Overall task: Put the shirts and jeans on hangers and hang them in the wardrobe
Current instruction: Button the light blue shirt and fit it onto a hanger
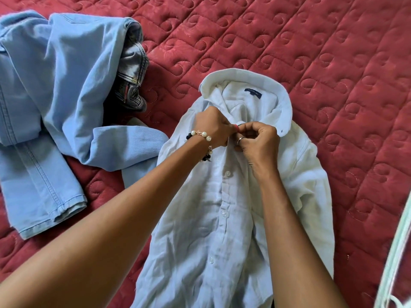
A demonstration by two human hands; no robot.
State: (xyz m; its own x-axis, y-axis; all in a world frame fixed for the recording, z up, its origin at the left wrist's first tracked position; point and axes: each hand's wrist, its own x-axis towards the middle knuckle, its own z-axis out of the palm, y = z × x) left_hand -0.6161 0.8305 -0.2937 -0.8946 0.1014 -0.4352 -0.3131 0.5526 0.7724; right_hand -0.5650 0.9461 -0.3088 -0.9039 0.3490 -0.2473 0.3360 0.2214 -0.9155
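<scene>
Covering everything — a red quilted bedspread [311, 52] under white shirt [211, 218] and jeans [55, 85].

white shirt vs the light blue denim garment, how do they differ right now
The white shirt lies spread flat, front up; the light blue denim garment sits crumpled in a heap. Both hands, left hand and right hand, pinch the white shirt near its collar; nothing touches the denim garment. Both rest on the red quilt.
</scene>
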